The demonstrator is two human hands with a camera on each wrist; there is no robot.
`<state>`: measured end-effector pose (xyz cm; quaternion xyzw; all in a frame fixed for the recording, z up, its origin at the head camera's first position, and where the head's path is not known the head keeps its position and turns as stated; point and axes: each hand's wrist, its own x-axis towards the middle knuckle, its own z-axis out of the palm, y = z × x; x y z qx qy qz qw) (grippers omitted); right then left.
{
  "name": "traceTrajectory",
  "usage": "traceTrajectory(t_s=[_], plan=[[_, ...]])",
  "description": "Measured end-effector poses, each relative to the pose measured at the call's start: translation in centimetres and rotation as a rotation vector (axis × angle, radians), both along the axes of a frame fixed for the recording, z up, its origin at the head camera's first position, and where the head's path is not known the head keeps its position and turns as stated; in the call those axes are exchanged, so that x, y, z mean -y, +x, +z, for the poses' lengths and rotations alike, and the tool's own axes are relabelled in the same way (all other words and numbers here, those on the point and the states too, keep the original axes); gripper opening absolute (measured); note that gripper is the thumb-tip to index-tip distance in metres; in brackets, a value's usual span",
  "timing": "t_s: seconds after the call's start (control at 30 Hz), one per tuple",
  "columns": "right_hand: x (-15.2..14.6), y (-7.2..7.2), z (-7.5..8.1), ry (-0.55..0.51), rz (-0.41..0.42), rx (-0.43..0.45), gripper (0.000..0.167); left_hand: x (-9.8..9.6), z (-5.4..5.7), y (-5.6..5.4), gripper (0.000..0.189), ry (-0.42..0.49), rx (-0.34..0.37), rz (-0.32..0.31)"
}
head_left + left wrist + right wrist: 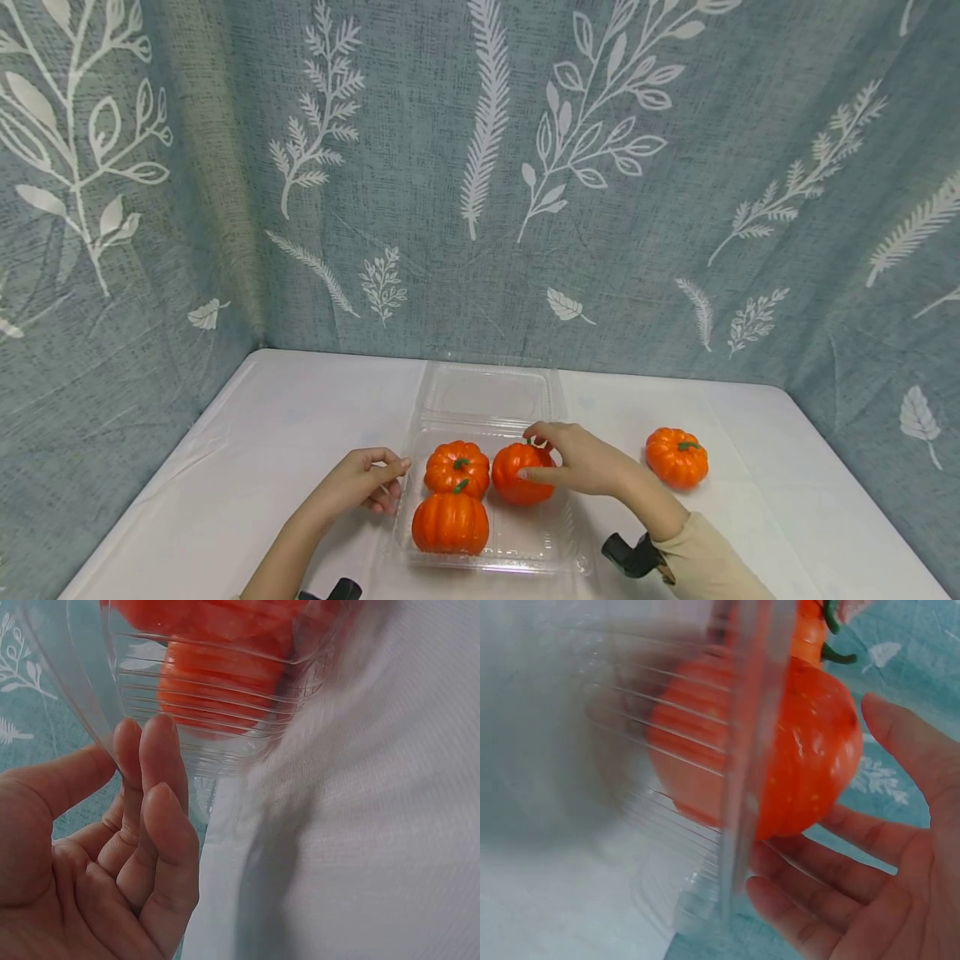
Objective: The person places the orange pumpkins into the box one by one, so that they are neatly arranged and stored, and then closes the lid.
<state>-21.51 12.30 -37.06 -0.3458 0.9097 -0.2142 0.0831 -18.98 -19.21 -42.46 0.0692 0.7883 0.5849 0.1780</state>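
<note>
A clear plastic clamshell container [525,533] lies with its lid laid back, holding three orange toy pumpkins: a rear left one [442,460], a front left one [450,527] and a right one [513,487]. My left hand [363,483] pinches the container's left rim between thumb and fingers. At the right pumpkin, my right hand [581,460] spreads around its right side, thumb in front and fingers behind. In the right wrist view a gap shows between the thumb [900,731] and that pumpkin [810,750], while the other fingers lie close beside it.
Another orange pumpkin [677,458] sits on the white-covered table [750,500], right of the container. The open lid [491,393] extends toward the back. A blue-green leaf-print curtain [420,167] hangs behind and on both sides.
</note>
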Motion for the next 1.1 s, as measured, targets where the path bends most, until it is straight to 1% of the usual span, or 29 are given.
traceTrajectory(t_s=[0.17,0.3,0.43,0.53,0.7,0.83,0.97,1.1], plan=[[-0.1,0.2,0.4,0.000,-0.040,0.008,0.049,0.0,0.1,0.0,0.032,0.000,-0.006,-0.007],[-0.1,0.4,0.8,0.013,-0.054,-0.027,0.049,0.0,0.1,0.0,0.031,-0.001,-0.004,-0.010],[-0.1,0.6,1.5,0.012,-0.053,-0.067,0.044,0.1,-0.1,-0.2,0.031,0.002,-0.004,-0.015],[-0.2,0.8,2.1,0.013,-0.051,-0.063,0.037,0.1,-0.2,-0.2,0.031,-0.001,-0.006,-0.018],[-0.3,1.4,3.2,0.076,-0.043,0.024,0.027,0.0,-0.1,-0.2,0.031,-0.001,-0.009,-0.019],[-0.5,2.0,4.0,0.104,-0.011,0.121,0.025,0.0,0.0,-0.1,0.030,0.000,-0.007,-0.016],[-0.5,2.4,4.4,0.117,0.019,0.203,0.025,0.1,-0.1,-0.2,0.031,-0.001,-0.009,-0.014],[-0.5,2.7,4.4,0.124,0.025,0.235,0.026,0.1,-0.1,-0.1,0.033,0.004,-0.012,-0.014]])
